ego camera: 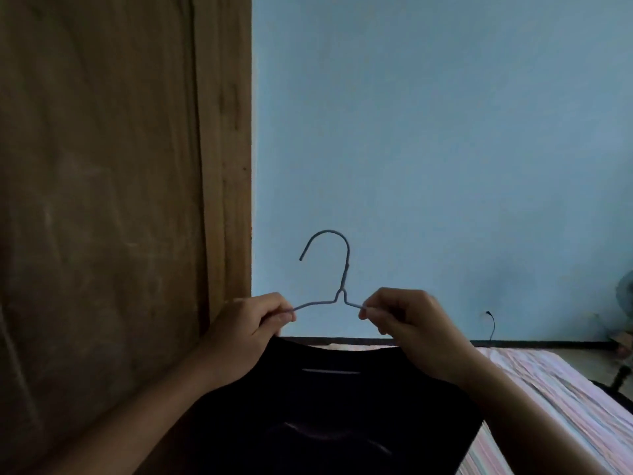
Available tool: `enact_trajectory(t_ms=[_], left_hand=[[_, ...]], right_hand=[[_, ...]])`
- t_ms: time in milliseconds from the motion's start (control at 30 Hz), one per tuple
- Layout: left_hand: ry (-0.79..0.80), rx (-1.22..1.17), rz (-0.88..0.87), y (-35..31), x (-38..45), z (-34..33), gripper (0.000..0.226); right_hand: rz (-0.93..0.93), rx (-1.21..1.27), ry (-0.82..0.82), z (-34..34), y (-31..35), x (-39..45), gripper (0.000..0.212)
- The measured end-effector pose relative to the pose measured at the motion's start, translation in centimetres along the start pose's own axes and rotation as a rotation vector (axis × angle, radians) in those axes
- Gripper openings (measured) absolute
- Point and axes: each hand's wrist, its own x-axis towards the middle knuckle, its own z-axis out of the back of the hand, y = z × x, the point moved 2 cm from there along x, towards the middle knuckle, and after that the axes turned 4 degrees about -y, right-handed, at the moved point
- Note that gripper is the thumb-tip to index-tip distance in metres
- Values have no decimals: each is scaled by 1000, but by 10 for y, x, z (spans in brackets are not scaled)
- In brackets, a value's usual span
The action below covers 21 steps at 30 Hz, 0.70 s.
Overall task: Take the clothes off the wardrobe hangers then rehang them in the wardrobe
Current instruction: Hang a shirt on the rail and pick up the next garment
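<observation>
the left hand (248, 320) and right hand (399, 315) each pinch a sloping shoulder of a thin grey wire hanger (329, 269), fingers curled round it, hook upright before the pale blue wall (428, 132). a black t-shirt (329, 406) hangs below both hands, beside the brown wooden wardrobe door (102, 200) and above a pink striped bed sheet (555, 406).

Dim, soft, wide-angle edge distortion.
</observation>
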Motion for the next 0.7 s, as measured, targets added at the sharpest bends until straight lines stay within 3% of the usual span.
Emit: enact_trajectory(t_ms=[167,367,700], left_hand=[[-128,46,18,-11,-16,47,15],[-174,197,162,-2,-49,110,18],[-257,453,362,38,-111,205,13]], right_hand=[[117,102,104,-16,28,32,17],[212,279,279,-65,65,60,18],[150,517,446,-183,137,83,36]])
